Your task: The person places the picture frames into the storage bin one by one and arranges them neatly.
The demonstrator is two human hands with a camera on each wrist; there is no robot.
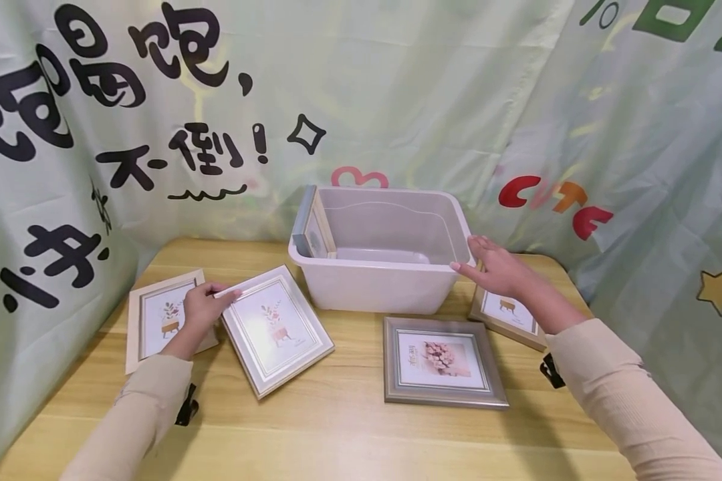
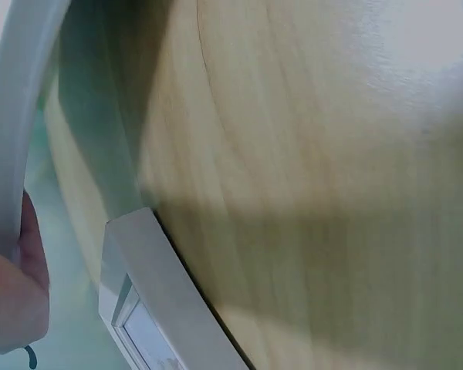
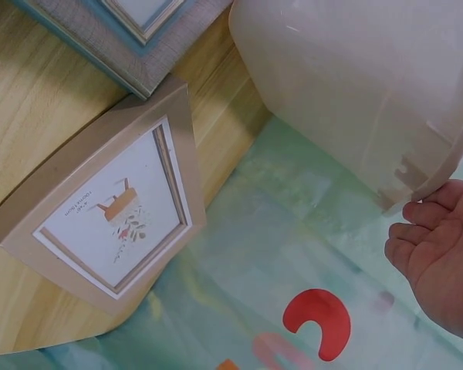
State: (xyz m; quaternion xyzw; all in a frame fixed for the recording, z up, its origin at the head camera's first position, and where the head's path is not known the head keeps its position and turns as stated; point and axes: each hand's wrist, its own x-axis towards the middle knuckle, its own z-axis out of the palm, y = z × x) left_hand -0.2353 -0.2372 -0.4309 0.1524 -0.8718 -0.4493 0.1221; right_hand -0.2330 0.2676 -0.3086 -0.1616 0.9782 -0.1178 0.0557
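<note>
My left hand (image 1: 201,306) pinches the upper-left corner of a white picture frame (image 1: 249,354), which is raised and tilted above the table. In the left wrist view part of that hand shows at the left edge, against the frame's pale border. At the right end of a light grey plastic tub (image 1: 376,287), my right hand (image 1: 502,270) holds the rim, its thumb toward the front corner. The right wrist view shows its curled fingers (image 3: 428,223) at the rim's underside. Inside the tub, a blue-edged picture frame (image 1: 314,227) stands upright against the left end.
A beige picture frame (image 1: 135,324) lies left, partly behind my left hand. Right of centre lies a grey-brown picture frame (image 1: 445,394) with a pink flower print. Another light brown picture frame (image 1: 508,327) lies behind it, under my right forearm. A printed curtain (image 1: 397,87) hangs behind the wooden table (image 1: 313,441).
</note>
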